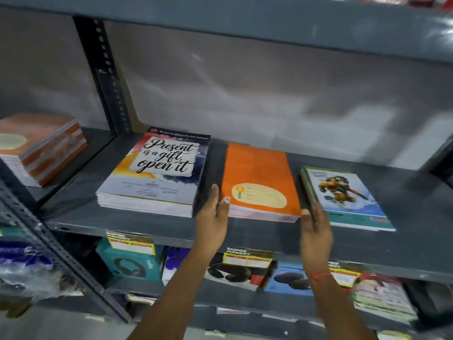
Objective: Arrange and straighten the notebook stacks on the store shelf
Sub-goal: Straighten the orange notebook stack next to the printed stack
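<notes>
On the grey shelf [81, 212], 4 notebook stacks lie flat from left to right: 1 orange-and-brown stack [41, 148] beyond the upright post [107, 77], 1 tall stack titled "Present is a gift, open it" [157, 170], 1 orange stack [259, 182] and 1 thin stack with a cartoon cover [343, 197]. 2 hands bracket the orange stack, each with fingers straight and together: the left hand [215, 217] at its left front corner, the right hand [315, 229] at its right front corner, in the gap beside the cartoon stack.

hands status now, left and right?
Left hand: open, flat against the orange stack's left edge.
Right hand: open, at its right corner, holding nothing.
</notes>
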Available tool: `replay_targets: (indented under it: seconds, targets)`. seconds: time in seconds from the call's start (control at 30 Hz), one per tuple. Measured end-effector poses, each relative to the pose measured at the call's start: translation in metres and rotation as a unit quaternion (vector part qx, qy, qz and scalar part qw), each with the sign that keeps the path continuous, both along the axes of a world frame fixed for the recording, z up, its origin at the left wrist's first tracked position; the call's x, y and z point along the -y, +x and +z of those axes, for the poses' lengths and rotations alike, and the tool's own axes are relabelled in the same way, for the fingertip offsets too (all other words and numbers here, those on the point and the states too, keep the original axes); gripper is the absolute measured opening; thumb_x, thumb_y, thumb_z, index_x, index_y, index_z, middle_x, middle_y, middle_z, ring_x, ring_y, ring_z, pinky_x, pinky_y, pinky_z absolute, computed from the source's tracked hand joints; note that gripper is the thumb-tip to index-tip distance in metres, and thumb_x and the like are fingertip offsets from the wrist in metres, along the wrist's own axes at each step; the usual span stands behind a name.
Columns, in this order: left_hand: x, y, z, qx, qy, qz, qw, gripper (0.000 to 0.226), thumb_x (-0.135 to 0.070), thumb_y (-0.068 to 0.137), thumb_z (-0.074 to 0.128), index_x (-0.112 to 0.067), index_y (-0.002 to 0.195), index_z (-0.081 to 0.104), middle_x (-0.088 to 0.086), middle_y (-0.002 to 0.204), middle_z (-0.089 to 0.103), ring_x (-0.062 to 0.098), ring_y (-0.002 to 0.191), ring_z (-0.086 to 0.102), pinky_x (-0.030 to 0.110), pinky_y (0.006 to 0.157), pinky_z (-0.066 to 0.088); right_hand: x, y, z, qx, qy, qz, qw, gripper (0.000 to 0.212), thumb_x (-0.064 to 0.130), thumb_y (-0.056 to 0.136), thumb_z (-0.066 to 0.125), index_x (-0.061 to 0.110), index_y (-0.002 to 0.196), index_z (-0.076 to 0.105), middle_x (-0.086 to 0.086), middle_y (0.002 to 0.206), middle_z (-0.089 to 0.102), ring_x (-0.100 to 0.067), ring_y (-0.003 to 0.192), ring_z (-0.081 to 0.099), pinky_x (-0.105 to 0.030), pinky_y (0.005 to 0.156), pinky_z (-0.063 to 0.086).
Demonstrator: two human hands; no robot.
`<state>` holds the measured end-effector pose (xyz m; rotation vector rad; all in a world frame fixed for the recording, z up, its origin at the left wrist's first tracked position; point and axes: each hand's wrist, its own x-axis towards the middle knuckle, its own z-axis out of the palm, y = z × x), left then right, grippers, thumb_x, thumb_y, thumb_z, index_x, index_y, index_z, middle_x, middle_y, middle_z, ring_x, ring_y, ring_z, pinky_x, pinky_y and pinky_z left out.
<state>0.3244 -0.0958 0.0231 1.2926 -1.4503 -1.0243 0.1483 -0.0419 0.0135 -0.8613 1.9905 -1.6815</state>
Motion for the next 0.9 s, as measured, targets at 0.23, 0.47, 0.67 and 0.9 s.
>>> replay_targets:
  seconds: [0.23, 0.47, 0.67, 0.9]
  targets:
    - [-0.002, -0.024, -0.005, -0.03, 0.035, 0.004, 0.999, 0.05, -0.024, 0.096, 0.042, -0.015, 0.144, 0.03, 0.002, 0.153, 0.033, 0.016, 0.141, 0.03, 0.014, 0.103, 0.022, 0.005, -0.023, -0.003, 0.039, 0.072, 0.213, 0.974, 0.065, 0.038, 0.088, 0.053, 0.025, 0.145, 0.026, 0.01, 0.118, 0.051, -0.011, 0.115, 0.045, -0.027, 0.102, 0.032]
    - [-0.009, -0.015, -0.003, -0.142, 0.084, 0.032, 0.986, 0.047, -0.005, 0.091, 0.051, -0.007, 0.137, 0.044, -0.001, 0.128, 0.053, 0.01, 0.117, 0.044, 0.022, 0.103, 0.033, 0.002, -0.042, -0.007, 0.092, 0.011, 0.249, 0.964, 0.063, 0.015, 0.086, 0.059, 0.015, 0.143, 0.031, 0.001, 0.138, 0.05, -0.013, 0.126, 0.047, -0.03, 0.108, 0.035]
    - [-0.011, -0.029, -0.003, -0.155, 0.073, 0.107, 0.979, 0.039, -0.007, 0.092, 0.05, -0.007, 0.131, 0.052, -0.011, 0.12, 0.05, 0.006, 0.112, 0.041, 0.02, 0.1, 0.032, 0.007, -0.042, -0.013, 0.127, -0.02, 0.224, 0.966, 0.053, 0.014, 0.087, 0.058, 0.013, 0.138, 0.041, 0.007, 0.129, 0.051, -0.008, 0.12, 0.045, -0.024, 0.103, 0.034]
    - [-0.006, -0.032, -0.006, -0.141, 0.072, 0.145, 0.977, 0.037, -0.008, 0.091, 0.053, -0.007, 0.128, 0.056, -0.006, 0.118, 0.055, 0.007, 0.111, 0.044, 0.022, 0.102, 0.035, 0.015, -0.041, -0.018, 0.147, -0.021, 0.177, 0.973, 0.048, 0.009, 0.087, 0.058, 0.012, 0.133, 0.047, 0.002, 0.13, 0.057, -0.008, 0.113, 0.051, -0.022, 0.101, 0.036]
